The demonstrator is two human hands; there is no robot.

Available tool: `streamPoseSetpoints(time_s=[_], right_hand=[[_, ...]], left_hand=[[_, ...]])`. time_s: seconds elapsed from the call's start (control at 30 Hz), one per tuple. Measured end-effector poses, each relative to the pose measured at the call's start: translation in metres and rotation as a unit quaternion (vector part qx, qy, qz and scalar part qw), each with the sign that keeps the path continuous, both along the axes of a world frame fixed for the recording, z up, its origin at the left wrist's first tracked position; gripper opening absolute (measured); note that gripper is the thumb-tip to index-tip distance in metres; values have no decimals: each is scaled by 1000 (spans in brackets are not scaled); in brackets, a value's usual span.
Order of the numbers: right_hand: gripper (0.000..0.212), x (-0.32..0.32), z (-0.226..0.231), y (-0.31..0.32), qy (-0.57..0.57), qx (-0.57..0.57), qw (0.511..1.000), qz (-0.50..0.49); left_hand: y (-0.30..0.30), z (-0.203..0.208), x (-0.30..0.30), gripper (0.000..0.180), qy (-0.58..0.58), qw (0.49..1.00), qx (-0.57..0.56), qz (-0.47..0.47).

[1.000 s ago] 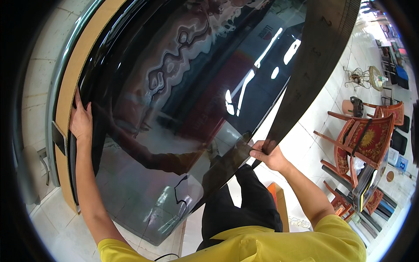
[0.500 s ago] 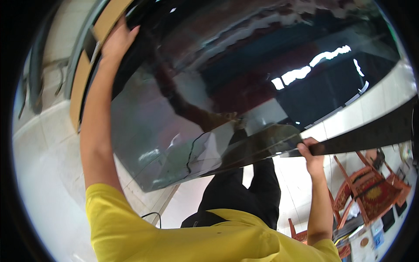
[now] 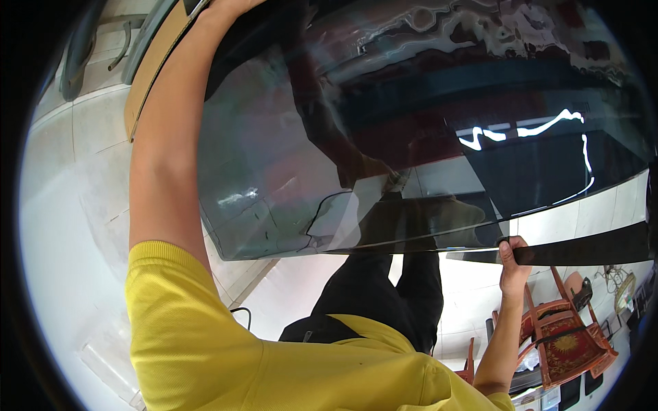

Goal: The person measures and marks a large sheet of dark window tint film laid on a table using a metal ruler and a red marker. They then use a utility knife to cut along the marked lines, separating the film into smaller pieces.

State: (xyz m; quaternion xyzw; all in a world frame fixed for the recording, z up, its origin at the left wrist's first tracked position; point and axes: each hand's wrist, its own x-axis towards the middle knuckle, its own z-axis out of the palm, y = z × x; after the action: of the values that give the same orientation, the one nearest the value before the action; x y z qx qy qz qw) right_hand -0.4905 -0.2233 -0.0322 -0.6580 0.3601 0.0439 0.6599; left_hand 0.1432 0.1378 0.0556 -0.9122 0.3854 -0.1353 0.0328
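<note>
A large, dark, glossy panel, which looks like curved glass, spans the view in front of me and mirrors my arms and the room. My right hand is closed at its near edge towards the right, thumb on top and fingers curled under. From that hand a flat black strip runs to the right; whether it belongs to the panel I cannot tell. My left hand reaches to the panel's far left side, cut off by the upper frame edge, its fingers out of sight.
Brown cardboard stands along my left arm. Beyond it are grey curved parts on the pale tiled floor. At lower right stands a carved reddish wooden chair with a patterned seat. A black cable lies near my left side.
The panel's near edge has moved farther from me and become more level. My left hand has gone farther up and out, partly leaving the frame. My right hand has moved slightly right and nearer me.
</note>
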Motion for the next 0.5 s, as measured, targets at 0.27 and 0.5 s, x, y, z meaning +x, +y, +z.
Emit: streamPoseSetpoints(time_s=[0.27, 0.5], right_hand=[[14, 7, -2, 8, 28, 31, 999, -28], [20, -6, 3, 8, 23, -58, 997, -54]], left_hand=[[10, -13, 18, 83, -96, 995, 6, -30], [-33, -19, -87, 66, -84, 985, -34, -150]])
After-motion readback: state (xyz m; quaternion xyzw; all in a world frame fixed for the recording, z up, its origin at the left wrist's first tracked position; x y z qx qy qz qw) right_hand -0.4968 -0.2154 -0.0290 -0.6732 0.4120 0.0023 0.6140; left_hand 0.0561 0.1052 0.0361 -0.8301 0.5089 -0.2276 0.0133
